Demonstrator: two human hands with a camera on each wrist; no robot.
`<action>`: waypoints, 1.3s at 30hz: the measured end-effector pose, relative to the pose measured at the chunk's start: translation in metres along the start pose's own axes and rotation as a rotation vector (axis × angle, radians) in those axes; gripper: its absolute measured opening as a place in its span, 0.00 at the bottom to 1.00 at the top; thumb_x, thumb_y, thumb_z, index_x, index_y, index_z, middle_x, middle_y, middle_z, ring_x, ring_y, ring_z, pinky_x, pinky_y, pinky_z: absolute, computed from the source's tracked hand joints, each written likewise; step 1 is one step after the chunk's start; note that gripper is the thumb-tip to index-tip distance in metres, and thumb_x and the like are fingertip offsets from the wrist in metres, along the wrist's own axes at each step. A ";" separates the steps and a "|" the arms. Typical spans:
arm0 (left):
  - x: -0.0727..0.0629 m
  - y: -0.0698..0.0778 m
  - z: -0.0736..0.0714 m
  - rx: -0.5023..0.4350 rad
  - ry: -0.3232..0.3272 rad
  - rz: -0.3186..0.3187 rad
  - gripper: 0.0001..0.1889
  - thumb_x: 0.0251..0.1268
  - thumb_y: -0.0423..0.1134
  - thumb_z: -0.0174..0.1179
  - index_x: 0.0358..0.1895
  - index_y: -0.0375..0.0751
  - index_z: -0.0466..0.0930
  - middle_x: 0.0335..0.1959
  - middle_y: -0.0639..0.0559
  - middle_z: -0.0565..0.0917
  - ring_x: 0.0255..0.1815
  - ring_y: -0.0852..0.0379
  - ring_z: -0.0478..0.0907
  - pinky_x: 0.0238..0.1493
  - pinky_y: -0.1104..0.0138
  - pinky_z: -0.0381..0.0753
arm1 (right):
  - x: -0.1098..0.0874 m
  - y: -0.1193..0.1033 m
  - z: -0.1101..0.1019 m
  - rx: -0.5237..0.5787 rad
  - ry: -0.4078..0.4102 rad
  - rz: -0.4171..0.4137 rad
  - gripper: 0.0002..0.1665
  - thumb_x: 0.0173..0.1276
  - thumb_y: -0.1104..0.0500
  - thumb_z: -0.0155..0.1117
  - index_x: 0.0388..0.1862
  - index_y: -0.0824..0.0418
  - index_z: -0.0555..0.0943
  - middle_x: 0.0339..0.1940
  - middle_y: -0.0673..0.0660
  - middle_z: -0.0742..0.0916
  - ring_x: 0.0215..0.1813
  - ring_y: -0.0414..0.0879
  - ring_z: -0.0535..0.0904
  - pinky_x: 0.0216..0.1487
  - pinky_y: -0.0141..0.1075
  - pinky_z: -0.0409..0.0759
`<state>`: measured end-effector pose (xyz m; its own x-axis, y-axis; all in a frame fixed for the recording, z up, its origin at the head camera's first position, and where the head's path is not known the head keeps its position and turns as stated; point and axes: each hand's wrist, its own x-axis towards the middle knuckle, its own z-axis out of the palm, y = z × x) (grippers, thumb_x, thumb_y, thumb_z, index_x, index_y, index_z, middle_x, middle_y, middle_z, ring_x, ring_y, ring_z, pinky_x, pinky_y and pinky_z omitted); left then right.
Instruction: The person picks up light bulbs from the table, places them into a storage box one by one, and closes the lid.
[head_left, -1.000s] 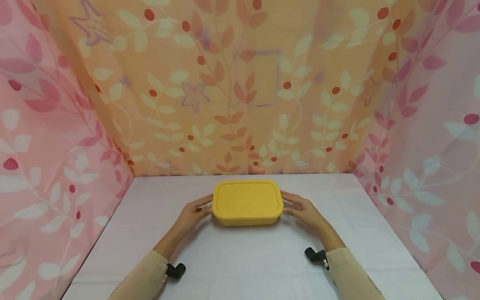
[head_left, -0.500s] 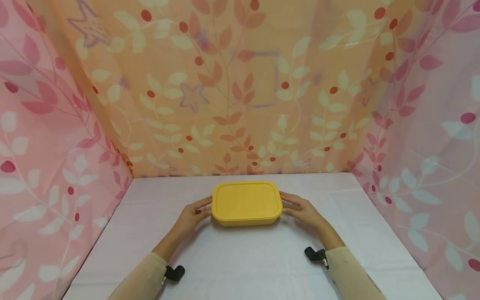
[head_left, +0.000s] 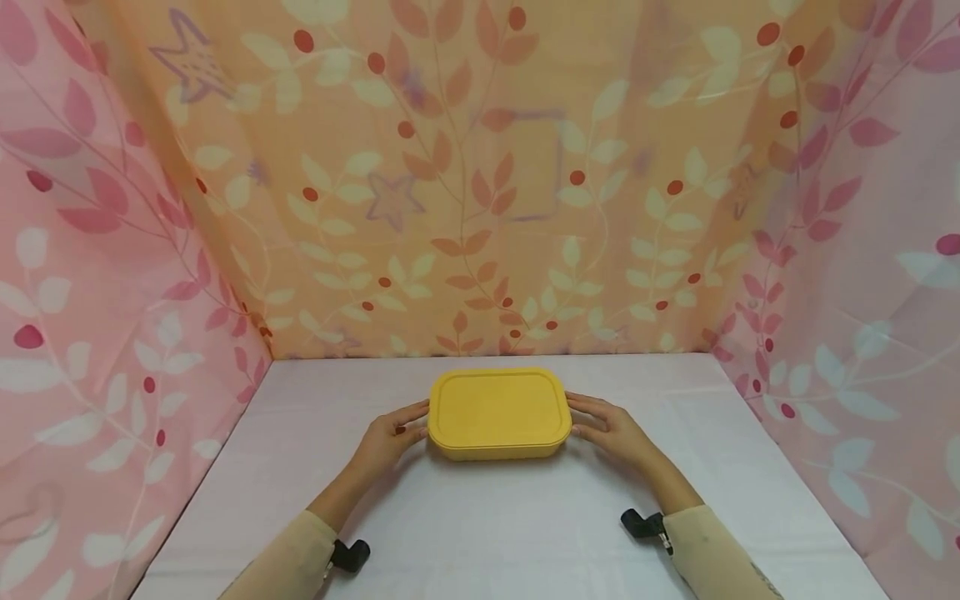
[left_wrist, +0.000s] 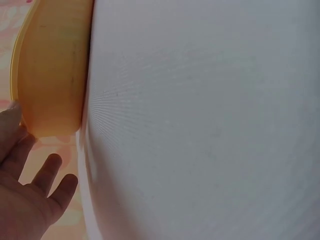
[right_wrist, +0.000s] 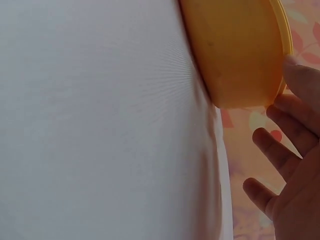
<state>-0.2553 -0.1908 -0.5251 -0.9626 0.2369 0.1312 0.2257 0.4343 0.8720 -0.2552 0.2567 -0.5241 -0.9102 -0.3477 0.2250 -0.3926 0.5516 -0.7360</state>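
A yellow lidded box (head_left: 499,412), rectangular with rounded corners, sits on the white-covered table with its lid on. At its left end, my left hand (head_left: 388,435) has its thumb and fingertips against the side by the lid rim. My right hand (head_left: 609,427) touches the opposite end in much the same way. Seen from the left wrist, the thumb is at the rim of the box (left_wrist: 52,70), while the outer fingers (left_wrist: 62,192) spread free of it. Outer fingers (right_wrist: 262,192) also stand apart from the box in the right wrist view.
White cloth covers the table (head_left: 487,533). An orange leaf-patterned curtain (head_left: 480,183) closes off the back, with pink patterned curtains on the left (head_left: 90,333) and right (head_left: 862,333). Small black devices are fixed at the left cuff (head_left: 351,555) and right cuff (head_left: 642,524).
The head view shifts slightly, so the whole scene appears a little lower now. Both hands stay at the ends of the box, and the lid remains on.
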 end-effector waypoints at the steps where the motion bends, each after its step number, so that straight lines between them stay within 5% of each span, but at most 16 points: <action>1: 0.000 0.001 -0.001 0.001 0.002 0.000 0.24 0.68 0.43 0.69 0.66 0.55 0.81 0.71 0.60 0.77 0.75 0.52 0.69 0.72 0.49 0.74 | 0.000 -0.001 0.000 -0.012 0.011 0.002 0.32 0.68 0.45 0.72 0.70 0.50 0.80 0.74 0.47 0.77 0.78 0.54 0.67 0.77 0.59 0.65; 11: 0.001 0.009 0.000 0.027 -0.012 0.008 0.25 0.65 0.47 0.71 0.66 0.53 0.82 0.68 0.62 0.79 0.75 0.51 0.70 0.75 0.46 0.70 | -0.004 -0.014 0.002 -0.136 0.149 -0.009 0.25 0.68 0.53 0.74 0.62 0.56 0.85 0.63 0.55 0.86 0.69 0.58 0.77 0.71 0.60 0.73; 23: -0.011 0.013 -0.001 0.110 0.004 -0.028 0.19 0.64 0.45 0.72 0.58 0.58 0.87 0.61 0.55 0.85 0.70 0.43 0.75 0.70 0.40 0.73 | -0.015 -0.018 0.000 -0.269 0.141 -0.037 0.22 0.66 0.57 0.75 0.59 0.56 0.86 0.59 0.54 0.88 0.65 0.56 0.81 0.68 0.58 0.77; 39: -0.034 0.022 -0.023 0.539 -0.077 0.114 0.16 0.67 0.45 0.69 0.56 0.45 0.88 0.54 0.55 0.88 0.62 0.47 0.81 0.65 0.48 0.79 | -0.037 -0.022 -0.011 -0.672 0.154 -0.271 0.16 0.61 0.57 0.78 0.48 0.57 0.89 0.51 0.53 0.90 0.55 0.53 0.85 0.54 0.54 0.85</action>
